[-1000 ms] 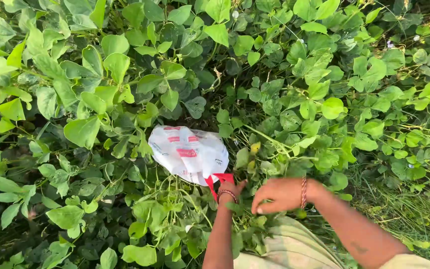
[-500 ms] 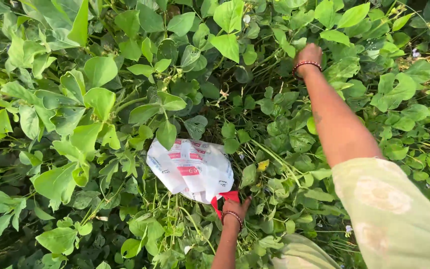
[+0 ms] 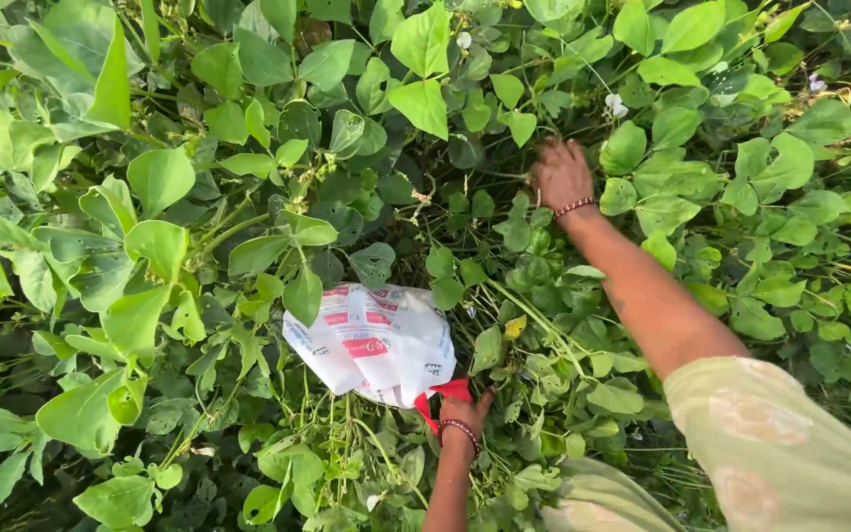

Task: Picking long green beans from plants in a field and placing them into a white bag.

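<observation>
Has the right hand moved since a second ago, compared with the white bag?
Yes. The right hand has gone from low beside the white plastic bag up into the leaves above it, arm stretched out.

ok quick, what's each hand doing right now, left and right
Left hand: closed on the red handle of the white plastic bag.
Right hand: reaching into the leafy vines; fingers are among the leaves, so whether it holds anything cannot be told.

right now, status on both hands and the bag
Left hand grips the white plastic bag by its red edge. Right hand reaches into the leafy vines; what it holds is hidden. Foliage crowds both.
</observation>
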